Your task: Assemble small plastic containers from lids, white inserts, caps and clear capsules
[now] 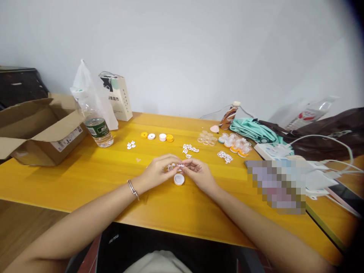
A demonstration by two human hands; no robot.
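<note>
White plastic lattice piece [178,165] — small, flat, openwork, pinched between fingers of left hand [159,171] and right hand [199,173], white cap [179,179] below

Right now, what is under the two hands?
A white round cap sits on the yellow table just below the left hand and right hand. They pinch small white pieces; fingers hide the rest.

At the left of the frame I see an open cardboard box [36,129] on the yellow tabletop [85,178]. Just beside it stands a water bottle [98,127], with a paper bag [118,96] behind. In the upper right I see a brown drink bottle [229,115], a green cloth [250,129] and white cables [327,151].
</note>
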